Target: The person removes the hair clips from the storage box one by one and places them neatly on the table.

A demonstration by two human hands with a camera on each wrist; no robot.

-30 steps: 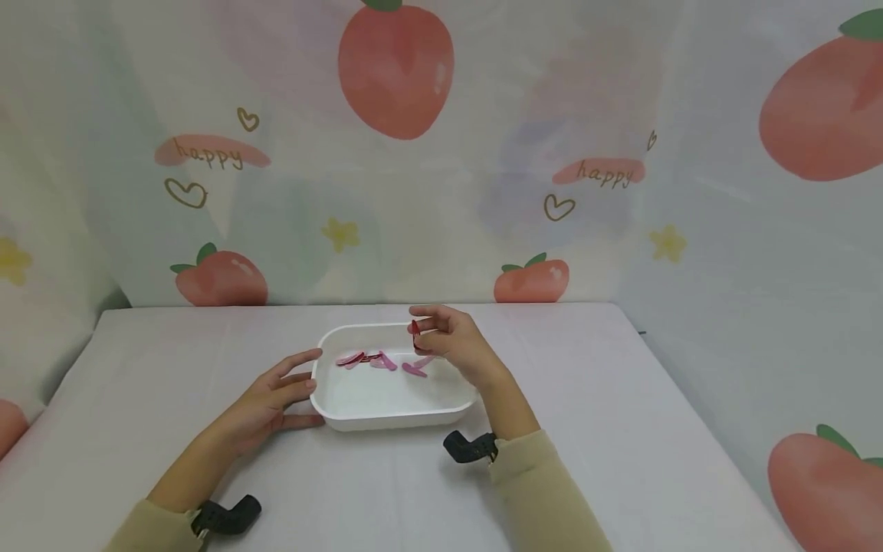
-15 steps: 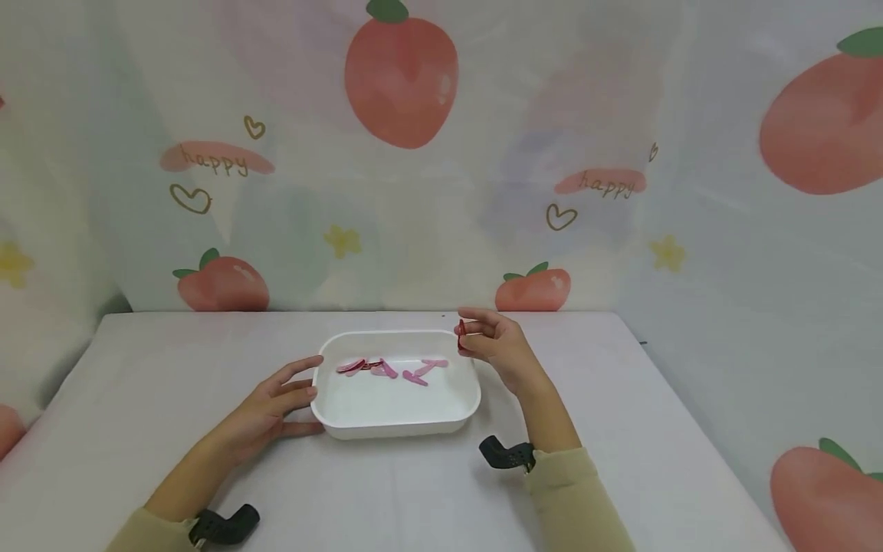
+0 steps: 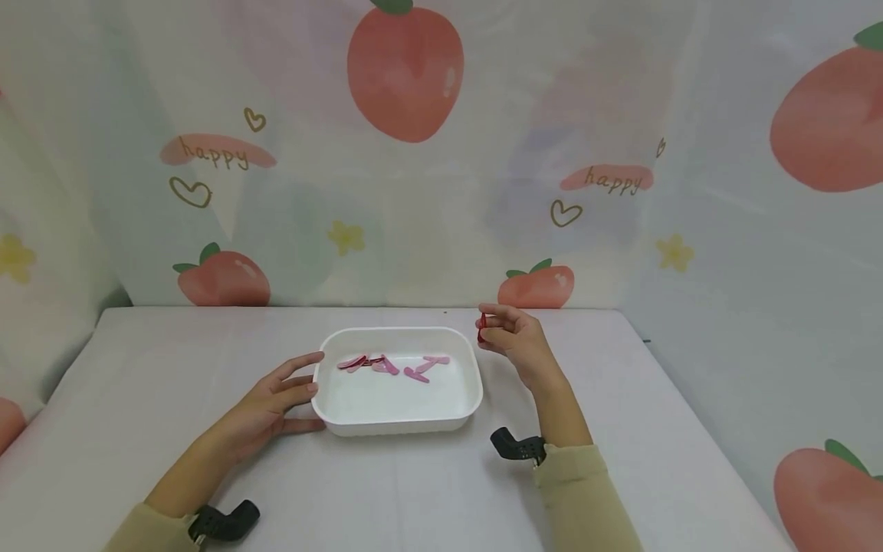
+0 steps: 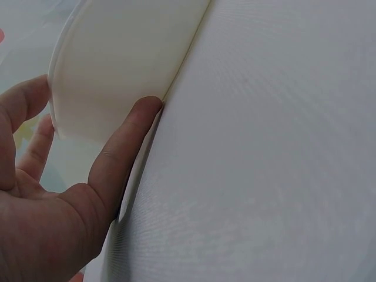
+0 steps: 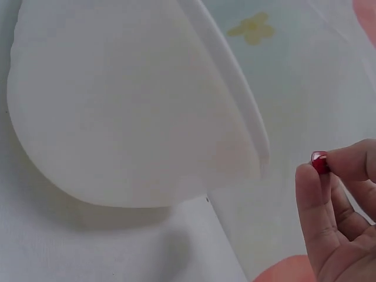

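Between the thumb and fingers of my right hand [image 3: 520,345] is a small glossy red hair clip [image 3: 482,327], pinched upright just beyond the tray's right end. From the right wrist, only the shiny red end of the clip [image 5: 319,162] shows at the fingertips. My left hand [image 3: 265,406] rests spread against the left end of a white plastic tray [image 3: 400,428], its fingers fairly straight along the rim and wall. Inside the tray lie several pink and red hair clips: a cluster [image 3: 369,363] on the left and a few pink ones [image 3: 417,375] nearer the middle.
A white cloth covers the table [image 3: 400,491]. Behind it hangs a curtain [image 3: 414,192] printed with fruit, hearts and stars. Black wrist cameras sit at the left cuff [image 3: 224,521] and right cuff [image 3: 517,446].
My right hand has moved right, from over the tray to outside its right end, carrying the red hair clip. The left hand has stayed at the tray.
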